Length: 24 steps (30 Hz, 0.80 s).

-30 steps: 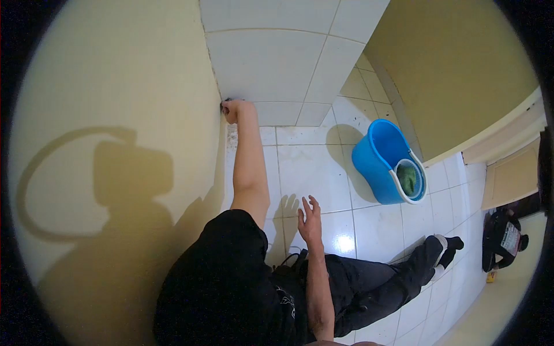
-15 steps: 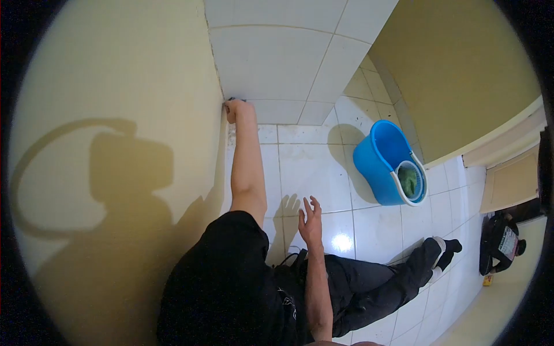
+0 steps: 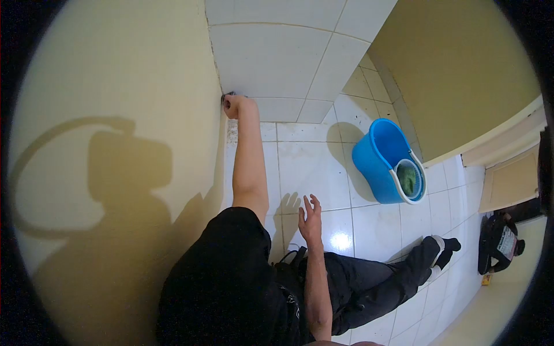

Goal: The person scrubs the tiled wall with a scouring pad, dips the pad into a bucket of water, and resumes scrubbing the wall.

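Note:
Low down in the corner where the white tiled wall (image 3: 265,63) meets the yellow wall (image 3: 156,63), my left hand (image 3: 233,107) is closed around a small dark grey wad (image 3: 230,94). The wad is pressed at the tiles; most of it is hidden by my fingers, and its kind is not clear. My left arm is stretched out fully. Over the floor beside my lap hangs my right hand (image 3: 311,221), its fingers apart and holding nothing. Dark dirt specks (image 3: 232,132) lie on the floor tile just below my left hand.
A blue mop bucket (image 3: 369,158) with a white handle stands on the white tiled floor (image 3: 311,170); green material (image 3: 407,179) lies in its basket. My legs (image 3: 381,285) stretch out to the right. Another person (image 3: 499,242) is at the far right, near a door (image 3: 508,181).
My left hand has shifted slightly at the corner and turned a little, with the dark wad still in it. My right hand stays where it was. The view has tilted very slightly.

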{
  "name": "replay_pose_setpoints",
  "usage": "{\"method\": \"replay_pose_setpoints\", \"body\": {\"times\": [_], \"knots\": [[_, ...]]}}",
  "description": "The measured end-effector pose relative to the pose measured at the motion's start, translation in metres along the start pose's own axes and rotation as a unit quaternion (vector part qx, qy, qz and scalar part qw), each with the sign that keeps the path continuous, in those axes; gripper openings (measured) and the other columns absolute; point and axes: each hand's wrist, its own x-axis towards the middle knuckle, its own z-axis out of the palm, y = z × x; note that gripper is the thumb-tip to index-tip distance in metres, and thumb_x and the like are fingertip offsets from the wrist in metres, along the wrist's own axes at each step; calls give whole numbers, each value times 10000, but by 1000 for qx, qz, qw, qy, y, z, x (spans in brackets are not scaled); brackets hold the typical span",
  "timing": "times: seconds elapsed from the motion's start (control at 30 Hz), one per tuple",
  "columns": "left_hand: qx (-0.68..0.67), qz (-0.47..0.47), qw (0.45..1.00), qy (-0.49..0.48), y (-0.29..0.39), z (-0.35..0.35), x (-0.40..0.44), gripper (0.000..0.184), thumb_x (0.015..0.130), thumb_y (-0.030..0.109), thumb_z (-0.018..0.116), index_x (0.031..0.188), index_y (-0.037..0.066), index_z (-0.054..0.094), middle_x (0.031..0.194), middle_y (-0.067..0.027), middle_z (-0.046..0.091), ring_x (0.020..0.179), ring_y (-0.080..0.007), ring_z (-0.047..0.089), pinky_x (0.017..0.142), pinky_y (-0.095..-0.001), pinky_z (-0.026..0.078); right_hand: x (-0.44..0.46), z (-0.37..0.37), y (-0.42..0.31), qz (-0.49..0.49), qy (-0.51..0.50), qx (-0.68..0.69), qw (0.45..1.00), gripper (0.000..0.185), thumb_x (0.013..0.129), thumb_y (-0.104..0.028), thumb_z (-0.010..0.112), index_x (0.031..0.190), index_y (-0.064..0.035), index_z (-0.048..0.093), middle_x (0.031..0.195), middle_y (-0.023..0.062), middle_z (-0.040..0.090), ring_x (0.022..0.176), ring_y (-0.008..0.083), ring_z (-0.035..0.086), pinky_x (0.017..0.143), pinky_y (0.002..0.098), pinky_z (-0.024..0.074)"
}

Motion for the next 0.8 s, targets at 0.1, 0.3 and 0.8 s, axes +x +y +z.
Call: {"method": "replay_pose_setpoints", "body": {"times": [0.1,0.3,0.8], "knots": [[-18,-37,999,-17,-9,9,15,156,825,145,718,880,-1,710,919,-151,734,799,-257,685,684,-389,545,0,1,2,-11,2,-18,1000,429,956,-99,607,1375,-26,549,1465,201,427,1263,384,500,1033,454,465],[21,66,997,-32,-28,21,27,230,840,192,697,995,22,714,922,-152,727,776,-282,671,741,-445,552,-3,8,7,-9,-4,2,1000,436,959,-98,606,1385,-31,540,1465,207,422,1260,388,500,1030,456,468],[48,10,999,23,-2,21,9,207,863,194,720,956,10,738,1008,-164,741,900,-280,712,764,-403,581,0,4,6,-7,1,-7,1000,437,955,-96,613,1382,-30,544,1465,213,420,1267,398,492,1045,461,456]]}}
